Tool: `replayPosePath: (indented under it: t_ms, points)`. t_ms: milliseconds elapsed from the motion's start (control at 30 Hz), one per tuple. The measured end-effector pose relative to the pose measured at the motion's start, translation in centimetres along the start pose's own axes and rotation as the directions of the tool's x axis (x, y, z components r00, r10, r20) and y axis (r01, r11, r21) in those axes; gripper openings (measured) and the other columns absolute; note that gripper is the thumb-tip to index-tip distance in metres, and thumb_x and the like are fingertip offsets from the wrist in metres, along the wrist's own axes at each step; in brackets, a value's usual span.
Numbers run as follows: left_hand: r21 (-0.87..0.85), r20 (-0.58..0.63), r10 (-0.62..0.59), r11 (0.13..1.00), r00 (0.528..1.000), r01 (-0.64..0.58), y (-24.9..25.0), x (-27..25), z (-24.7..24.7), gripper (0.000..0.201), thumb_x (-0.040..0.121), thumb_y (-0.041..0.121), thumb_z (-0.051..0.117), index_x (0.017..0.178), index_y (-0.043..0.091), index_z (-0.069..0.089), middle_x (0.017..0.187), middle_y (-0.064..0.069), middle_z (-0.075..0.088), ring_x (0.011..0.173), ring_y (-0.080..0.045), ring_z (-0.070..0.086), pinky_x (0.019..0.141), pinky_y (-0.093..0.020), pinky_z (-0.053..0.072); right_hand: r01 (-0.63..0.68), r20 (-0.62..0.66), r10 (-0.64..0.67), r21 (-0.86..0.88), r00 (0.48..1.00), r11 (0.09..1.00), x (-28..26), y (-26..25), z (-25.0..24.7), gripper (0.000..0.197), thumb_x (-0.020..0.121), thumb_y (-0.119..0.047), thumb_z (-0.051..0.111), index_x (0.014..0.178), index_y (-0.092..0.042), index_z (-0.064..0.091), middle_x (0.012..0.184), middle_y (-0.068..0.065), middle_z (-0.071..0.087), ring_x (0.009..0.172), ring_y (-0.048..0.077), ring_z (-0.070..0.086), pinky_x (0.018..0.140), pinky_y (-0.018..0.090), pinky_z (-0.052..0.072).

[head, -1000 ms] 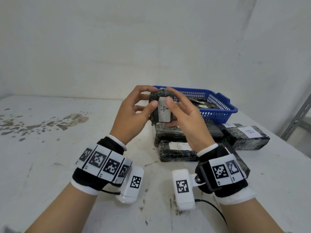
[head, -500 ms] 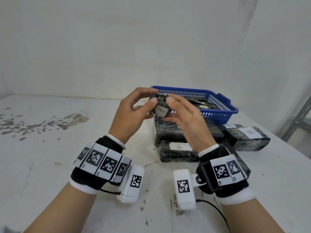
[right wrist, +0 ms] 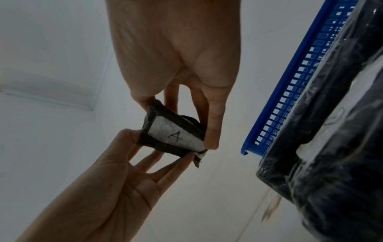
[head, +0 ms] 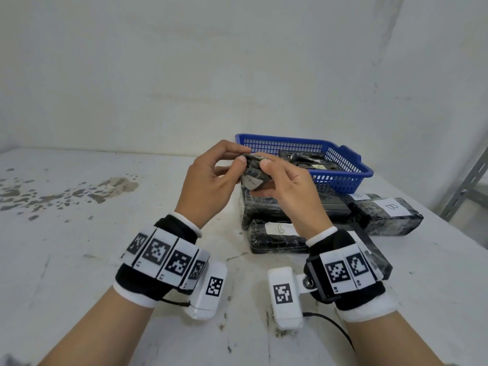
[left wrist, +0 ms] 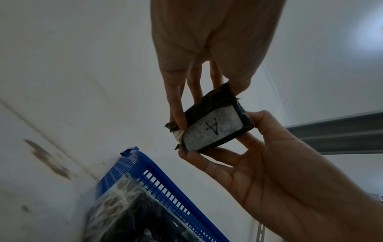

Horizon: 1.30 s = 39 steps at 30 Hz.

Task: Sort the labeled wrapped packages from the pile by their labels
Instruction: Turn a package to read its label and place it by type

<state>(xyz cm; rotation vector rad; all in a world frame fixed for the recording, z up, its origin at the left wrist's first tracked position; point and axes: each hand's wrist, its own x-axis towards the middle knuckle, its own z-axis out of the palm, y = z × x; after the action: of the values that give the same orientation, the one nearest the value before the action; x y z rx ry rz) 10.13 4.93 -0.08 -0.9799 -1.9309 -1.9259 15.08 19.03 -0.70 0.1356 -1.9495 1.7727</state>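
Black-wrapped small package (head: 254, 172) labelled A sits pinched between the fingers of the left hand (head: 208, 186) and right hand (head: 290, 191), raised above the pile (head: 277, 233) on the desk (head: 79, 247).

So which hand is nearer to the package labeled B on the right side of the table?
Right. The right hand is above the pile, on the side towards the B package; the left hand is farther left. Both pinch the small A package.
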Motion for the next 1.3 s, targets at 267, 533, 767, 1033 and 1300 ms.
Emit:
replayPosePath:
  t_ms: [267, 533, 767, 1033, 1300]
  points:
    - [-0.129, 0.050, -0.173, 0.975, 0.984, 0.179, 0.17, 0.12, -0.25, 0.030, 0.090, 0.035, 0.064, 0.115, 0.021, 0.063, 0.115, -0.003, 0.065, 0.101, -0.010, 0.067, 0.089, -0.030, 0.055, 0.036, 0.026, -0.037, 0.012, 0.999, 0.999, -0.14, -0.30, -0.28, 0.025, 0.102, -0.013, 0.053, 0.122, -0.013, 0.068, 0.113, 0.008, 0.072, 0.108, 0.027, 0.069, 0.094, 0.045, 0.057]
    - [-0.244, 0.055, -0.210, 0.945, 0.976, 0.217, 0.55, 0.29, -0.65, 0.034, 0.092, 0.006, 0.060, 0.124, 0.016, 0.054, 0.120, -0.009, 0.063, 0.097, -0.018, 0.068, 0.075, -0.028, 0.058, 0.028, 0.064, -0.030, 0.029, 0.997, 0.999, -0.12, -0.34, -0.58, 0.042, 0.093, -0.028, 0.065, 0.134, -0.027, 0.058, 0.136, -0.005, 0.062, 0.127, 0.015, 0.059, 0.098, 0.033, 0.050]
    - [-0.185, 0.073, -0.205, 0.959, 0.976, 0.216, 0.42, -0.03, -0.22, 0.041, 0.092, 0.011, 0.062, 0.130, 0.018, 0.053, 0.111, -0.010, 0.069, 0.084, -0.012, 0.070, 0.077, -0.026, 0.055, 0.025, 0.040, -0.023, -0.051, 0.999, 0.998, -0.24, -0.29, -0.37, 0.057, 0.093, -0.021, 0.070, 0.144, -0.030, 0.046, 0.134, 0.001, 0.063, 0.110, 0.009, 0.068, 0.097, 0.031, 0.054]
    - [-0.192, 0.083, -0.171, 0.964, 0.982, 0.184, 0.80, -0.01, -0.66, 0.035, 0.096, 0.009, 0.055, 0.129, 0.020, 0.057, 0.104, -0.007, 0.070, 0.078, -0.006, 0.067, 0.067, -0.021, 0.054, 0.032, 0.043, -0.032, 0.004, 0.999, 0.999, -0.25, -0.44, -0.31, 0.046, 0.093, -0.012, 0.068, 0.135, -0.025, 0.054, 0.116, 0.004, 0.072, 0.091, 0.013, 0.073, 0.075, 0.026, 0.056]
    - [-0.108, 0.104, -0.180, 0.976, 0.978, 0.191, 0.54, 0.04, -0.65, 0.032, 0.092, 0.017, 0.062, 0.123, 0.025, 0.056, 0.089, -0.005, 0.066, 0.077, -0.013, 0.065, 0.065, -0.021, 0.055, 0.069, 0.020, -0.071, 0.071, 0.997, 0.995, -0.10, -0.47, -0.59, 0.024, 0.093, -0.011, 0.068, 0.114, -0.016, 0.057, 0.112, 0.010, 0.069, 0.083, 0.016, 0.072, 0.073, 0.033, 0.059]
